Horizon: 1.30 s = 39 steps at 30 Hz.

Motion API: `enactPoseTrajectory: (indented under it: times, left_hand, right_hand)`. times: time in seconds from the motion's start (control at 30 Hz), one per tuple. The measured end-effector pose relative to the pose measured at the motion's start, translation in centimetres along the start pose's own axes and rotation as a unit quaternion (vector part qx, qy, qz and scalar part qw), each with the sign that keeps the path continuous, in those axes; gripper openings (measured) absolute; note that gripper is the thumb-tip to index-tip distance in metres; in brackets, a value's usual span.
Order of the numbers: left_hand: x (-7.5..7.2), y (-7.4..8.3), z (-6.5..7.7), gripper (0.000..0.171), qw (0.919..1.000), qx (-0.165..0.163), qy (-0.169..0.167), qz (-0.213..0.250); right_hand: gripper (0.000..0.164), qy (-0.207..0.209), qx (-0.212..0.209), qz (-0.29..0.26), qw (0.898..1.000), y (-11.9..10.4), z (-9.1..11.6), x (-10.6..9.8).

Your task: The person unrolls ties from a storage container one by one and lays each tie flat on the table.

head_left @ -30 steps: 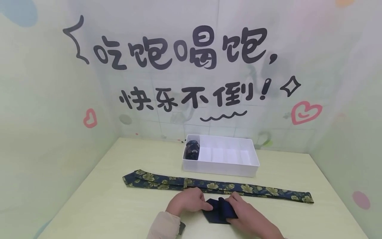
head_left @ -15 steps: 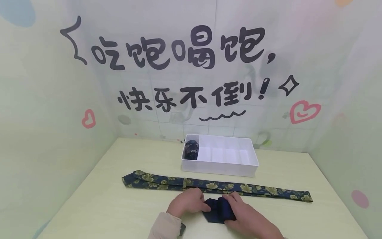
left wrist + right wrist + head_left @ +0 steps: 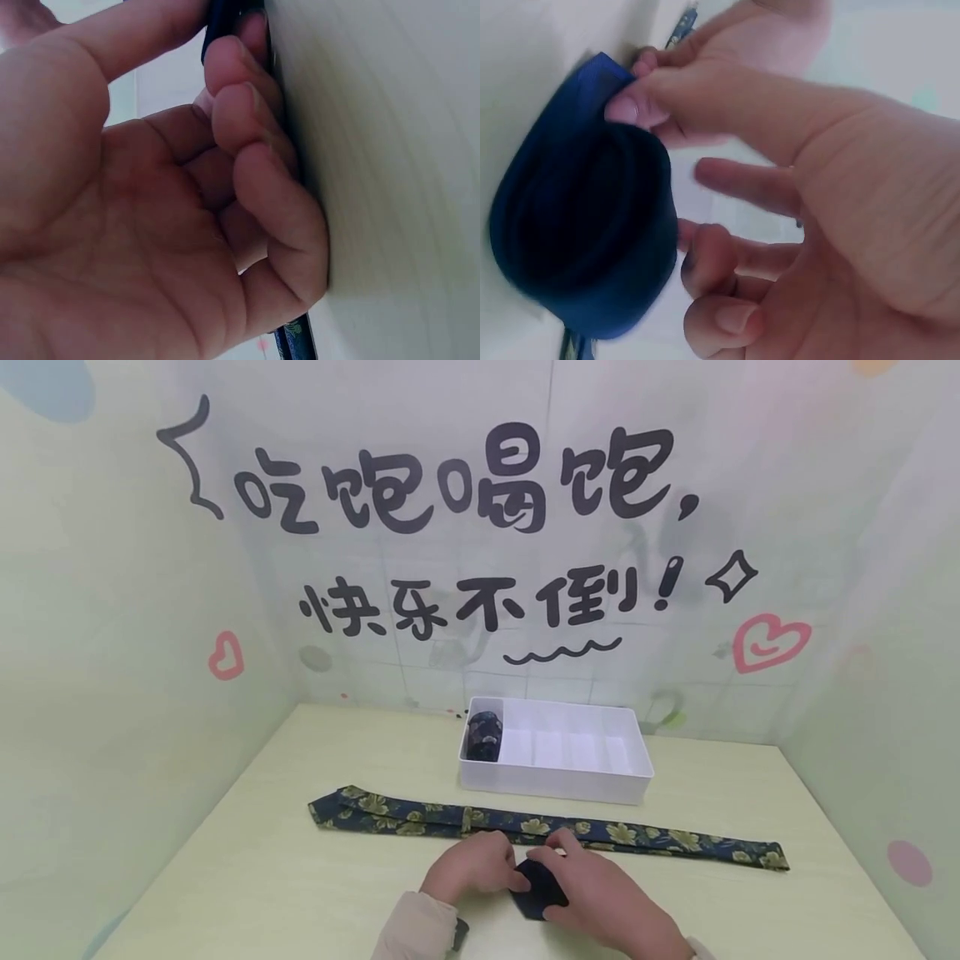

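Note:
A dark navy necktie (image 3: 592, 225), partly wound into a roll with its pointed end laid out flat, is on the table at the front middle. My left hand (image 3: 476, 864) pinches that pointed end at its left edge, thumb on top; its other fingers curl against the tabletop in the left wrist view. Over the roll my right hand (image 3: 607, 893) bends, thumb at the near side and fingers toward the far side, hiding most of it in the head view. Just beyond both hands lies a floral necktie (image 3: 618, 832), blue with yellow-green flowers, stretched left to right.
A white divided box (image 3: 555, 781) stands at the back of the table (image 3: 247, 860). Its leftmost compartment holds a rolled dark patterned necktie (image 3: 485, 735). Printed curtain-like walls (image 3: 420, 677) close in the table at the back and both sides.
My right hand has moved left over the navy necktie and now covers the roll that showed half a second ago. The left hand keeps its pinch on the pointed end.

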<state>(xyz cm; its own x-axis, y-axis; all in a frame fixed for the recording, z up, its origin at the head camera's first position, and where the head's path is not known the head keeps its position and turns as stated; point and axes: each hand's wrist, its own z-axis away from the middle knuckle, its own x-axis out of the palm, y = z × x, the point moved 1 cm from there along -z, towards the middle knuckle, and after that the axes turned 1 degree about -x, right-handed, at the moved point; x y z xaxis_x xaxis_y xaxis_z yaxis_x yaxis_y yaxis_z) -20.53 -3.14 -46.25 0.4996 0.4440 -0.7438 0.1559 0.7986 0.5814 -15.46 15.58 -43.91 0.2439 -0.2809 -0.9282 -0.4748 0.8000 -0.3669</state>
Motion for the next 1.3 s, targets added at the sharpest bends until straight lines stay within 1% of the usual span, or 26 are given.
enactPoseTrajectory:
  times: [0.13, 0.2, 0.27, 0.33, 0.47, 0.6, 0.73, 0.9, 1.03, 1.3]
  left_hand:
    - [0.1, 0.1, 0.1, 0.047, 0.9999, 0.002, -0.005, 0.009]
    - [0.2, 0.0, 0.0, 0.049, 1.0, 0.002, -0.003, 0.008]
    - [0.2, -0.1, -0.1, 0.051, 0.9999, 0.003, 0.001, 0.01]
    - [0.2, -0.2, -0.2, 0.052, 0.9999, 0.004, 0.005, 0.013]
    - [0.1, -0.2, -0.2, 0.052, 0.9998, 0.011, 0.014, 0.011]
    - [0.1, -0.1, 0.1, 0.05, 0.9996, 0.015, 0.024, 0.001]
    - [0.2, -0.1, 0.1, 0.052, 0.9997, 0.012, 0.021, 0.002]
    - [0.3, -0.2, -0.1, 0.053, 0.9996, 0.01, 0.026, 0.003]
    - [0.4, -0.1, -0.3, 0.053, 0.9993, 0.012, 0.036, 0.0]
    - [0.8, 0.1, -0.2, 0.052, 0.9993, 0.016, 0.034, -0.002]
  right_hand:
    - [0.039, 0.007, -0.013, 0.02, 1.0, -0.2, -0.3, 0.7]
    - [0.033, 0.009, -0.01, 0.023, 1.0, -0.1, -0.5, 1.0]
    - [0.03, 0.013, -0.005, 0.025, 1.0, 0.1, -0.8, 1.2]
    - [0.029, 0.019, -0.002, 0.019, 1.0, 0.3, -1.0, 1.3]
    - [0.033, 0.015, 0.006, 0.0, 1.0, 0.8, -1.2, 1.3]
    - [0.034, 0.007, 0.005, 0.011, 1.0, 0.9, -1.2, 1.5]
    - [0.033, 0.001, 0.0, 0.017, 1.0, 0.9, -1.2, 1.4]
    - [0.035, 0.011, -0.004, 0.004, 1.0, 1.0, -0.9, 1.4]
    - [0.035, 0.018, -0.004, -0.018, 1.0, 1.2, -0.8, 1.3]
    - [0.037, -0.014, 0.027, -0.081, 0.996, 2.4, -0.2, 0.4]
